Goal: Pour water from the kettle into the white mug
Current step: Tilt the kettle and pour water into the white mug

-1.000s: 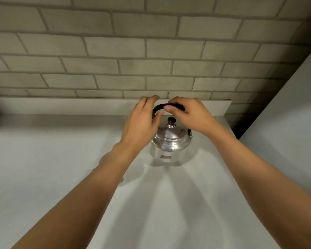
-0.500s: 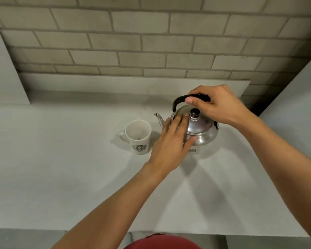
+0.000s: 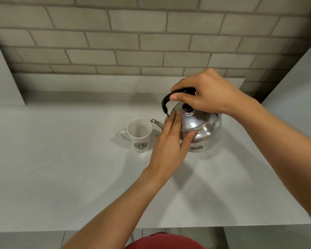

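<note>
Here the kettle (image 3: pixel 199 126) spout points left at the white mug (image 3: pixel 139 134).

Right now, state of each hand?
Left hand: open, fingers flat against the side of the kettle, holding nothing.
Right hand: closed in a grip on the kettle's black handle.

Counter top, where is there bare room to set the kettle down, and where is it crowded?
The counter is bare left of the white mug, and along the near edge between the forearms. It is crowded at the back right: the kettle sits beside the mug, spout at its rim, with the left hand on its side and the right hand on its handle.
</note>
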Tool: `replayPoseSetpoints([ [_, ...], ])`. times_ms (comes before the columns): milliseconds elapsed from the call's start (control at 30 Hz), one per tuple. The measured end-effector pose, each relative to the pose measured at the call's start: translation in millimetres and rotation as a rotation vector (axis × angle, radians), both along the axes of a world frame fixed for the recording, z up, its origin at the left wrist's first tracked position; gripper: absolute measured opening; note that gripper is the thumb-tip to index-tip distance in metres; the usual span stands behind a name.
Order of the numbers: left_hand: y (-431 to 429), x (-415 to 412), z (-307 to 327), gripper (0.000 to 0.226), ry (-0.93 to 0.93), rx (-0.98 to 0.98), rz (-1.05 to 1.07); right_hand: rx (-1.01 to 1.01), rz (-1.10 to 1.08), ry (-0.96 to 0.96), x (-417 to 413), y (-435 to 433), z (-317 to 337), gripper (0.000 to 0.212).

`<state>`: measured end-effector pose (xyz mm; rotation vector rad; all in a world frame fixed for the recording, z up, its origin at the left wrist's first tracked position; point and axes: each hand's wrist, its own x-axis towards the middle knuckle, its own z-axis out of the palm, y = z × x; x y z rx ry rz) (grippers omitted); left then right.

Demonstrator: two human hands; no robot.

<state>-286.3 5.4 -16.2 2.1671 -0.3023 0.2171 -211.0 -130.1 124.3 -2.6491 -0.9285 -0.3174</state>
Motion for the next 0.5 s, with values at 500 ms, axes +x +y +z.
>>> replayPoseSetpoints([
  [500, 4, 5, -1, 0.069, 0.008, -0.208, 0.036, -0.281, 0.051, -0.002, 5, 46, 21, 0.033],
])
